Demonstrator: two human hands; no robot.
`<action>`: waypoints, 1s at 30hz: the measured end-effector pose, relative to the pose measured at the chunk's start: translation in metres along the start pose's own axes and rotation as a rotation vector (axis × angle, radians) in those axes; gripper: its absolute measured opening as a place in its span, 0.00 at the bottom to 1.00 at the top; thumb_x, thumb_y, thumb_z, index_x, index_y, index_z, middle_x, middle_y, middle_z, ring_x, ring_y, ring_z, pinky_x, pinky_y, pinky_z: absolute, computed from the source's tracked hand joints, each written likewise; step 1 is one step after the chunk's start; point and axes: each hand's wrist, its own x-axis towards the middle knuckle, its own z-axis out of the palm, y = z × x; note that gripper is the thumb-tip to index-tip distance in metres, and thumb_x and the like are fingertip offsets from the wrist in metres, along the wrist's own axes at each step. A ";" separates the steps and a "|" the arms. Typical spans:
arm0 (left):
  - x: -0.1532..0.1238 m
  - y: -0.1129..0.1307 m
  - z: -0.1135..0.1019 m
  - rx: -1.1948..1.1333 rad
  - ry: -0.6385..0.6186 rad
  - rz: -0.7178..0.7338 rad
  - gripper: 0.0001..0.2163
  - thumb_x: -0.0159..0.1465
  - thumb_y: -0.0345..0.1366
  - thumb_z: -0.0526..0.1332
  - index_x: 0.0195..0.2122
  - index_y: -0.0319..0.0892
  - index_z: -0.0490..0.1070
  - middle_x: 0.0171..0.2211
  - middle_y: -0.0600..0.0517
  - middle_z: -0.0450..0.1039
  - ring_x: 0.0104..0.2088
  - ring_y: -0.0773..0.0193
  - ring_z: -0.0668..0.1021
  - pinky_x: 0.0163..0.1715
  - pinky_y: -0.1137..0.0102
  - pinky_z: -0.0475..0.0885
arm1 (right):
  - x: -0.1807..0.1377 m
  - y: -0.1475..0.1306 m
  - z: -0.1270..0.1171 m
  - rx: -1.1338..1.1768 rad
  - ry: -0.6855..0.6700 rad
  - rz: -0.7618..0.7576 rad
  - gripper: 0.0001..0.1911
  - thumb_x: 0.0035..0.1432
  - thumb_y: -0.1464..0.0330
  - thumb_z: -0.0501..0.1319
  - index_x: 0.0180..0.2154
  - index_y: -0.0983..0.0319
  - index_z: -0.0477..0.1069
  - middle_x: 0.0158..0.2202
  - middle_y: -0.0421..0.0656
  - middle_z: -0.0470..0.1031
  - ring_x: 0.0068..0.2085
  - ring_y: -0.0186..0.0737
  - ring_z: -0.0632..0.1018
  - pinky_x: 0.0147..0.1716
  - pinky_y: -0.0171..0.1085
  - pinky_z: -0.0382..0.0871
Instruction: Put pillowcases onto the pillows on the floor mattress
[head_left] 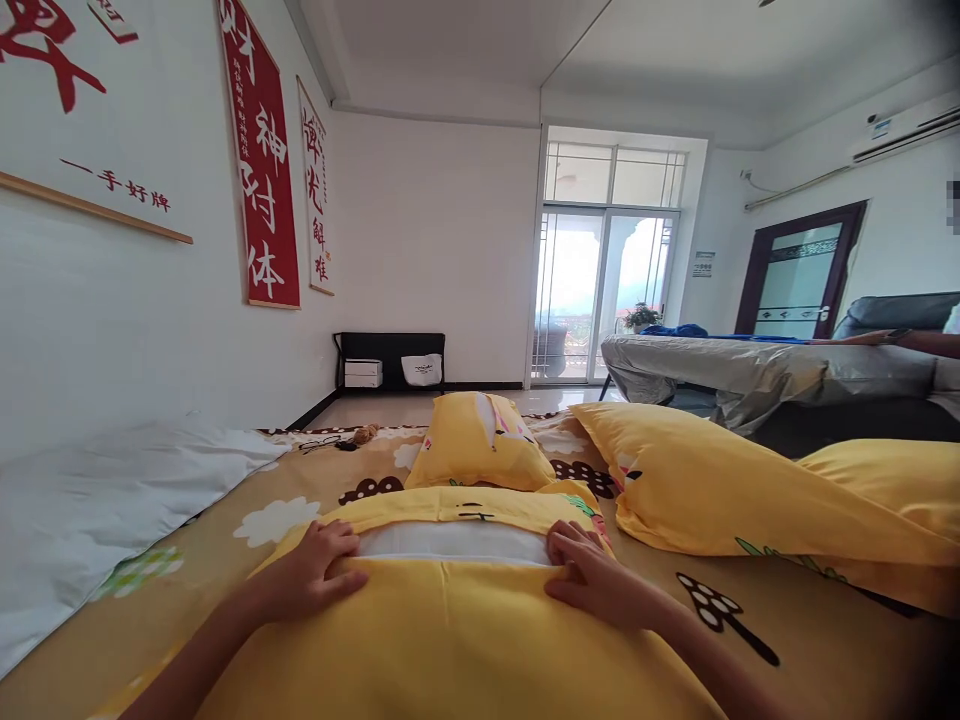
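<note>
A large yellow pillowcase lies right in front of me with its slit spread apart across the middle. White pillow shows through the gap. My left hand is closed on the fabric at the left end of the slit, its thumb on the near edge and its fingers over the far flap. At the right end, my right hand pinches the cloth in much the same way. Both fingertips are partly hidden by folds.
A smaller yellow pillow lies beyond, with a larger yellow pillow to the right. White bedding covers the left side of the patterned brown sheet. A person's arm rests on a covered table at right.
</note>
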 end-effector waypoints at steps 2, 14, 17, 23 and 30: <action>0.006 -0.002 0.000 -0.063 0.018 0.042 0.15 0.66 0.48 0.49 0.30 0.43 0.64 0.37 0.51 0.67 0.38 0.61 0.70 0.43 0.67 0.67 | 0.002 0.001 0.002 0.032 0.027 0.003 0.06 0.55 0.68 0.57 0.30 0.59 0.58 0.38 0.42 0.68 0.40 0.40 0.66 0.43 0.42 0.62; 0.019 -0.019 0.070 -0.164 0.715 -0.013 0.14 0.67 0.48 0.47 0.33 0.46 0.65 0.36 0.49 0.72 0.40 0.58 0.73 0.40 0.66 0.69 | 0.004 0.012 0.048 0.126 0.336 0.101 0.13 0.62 0.58 0.52 0.32 0.59 0.66 0.35 0.44 0.74 0.40 0.44 0.72 0.41 0.41 0.65; 0.019 -0.009 0.037 -0.188 0.544 -0.099 0.15 0.67 0.50 0.46 0.32 0.46 0.62 0.29 0.53 0.70 0.30 0.61 0.72 0.31 0.69 0.68 | 0.012 0.013 0.028 0.147 0.309 0.150 0.19 0.65 0.56 0.45 0.34 0.59 0.67 0.29 0.42 0.73 0.32 0.41 0.72 0.33 0.38 0.65; 0.036 0.000 0.022 0.024 0.298 -0.154 0.12 0.66 0.44 0.45 0.31 0.45 0.61 0.25 0.52 0.70 0.29 0.59 0.73 0.40 0.63 0.66 | 0.033 0.014 0.024 -0.247 0.130 0.336 0.24 0.62 0.64 0.52 0.58 0.63 0.62 0.32 0.48 0.79 0.39 0.51 0.78 0.38 0.43 0.66; 0.047 -0.003 0.017 0.194 0.146 -0.376 0.23 0.61 0.39 0.50 0.56 0.39 0.62 0.31 0.48 0.78 0.38 0.53 0.77 0.46 0.59 0.63 | 0.045 0.009 0.037 -0.620 0.120 0.407 0.17 0.60 0.77 0.48 0.38 0.67 0.75 0.30 0.54 0.79 0.34 0.53 0.80 0.42 0.47 0.64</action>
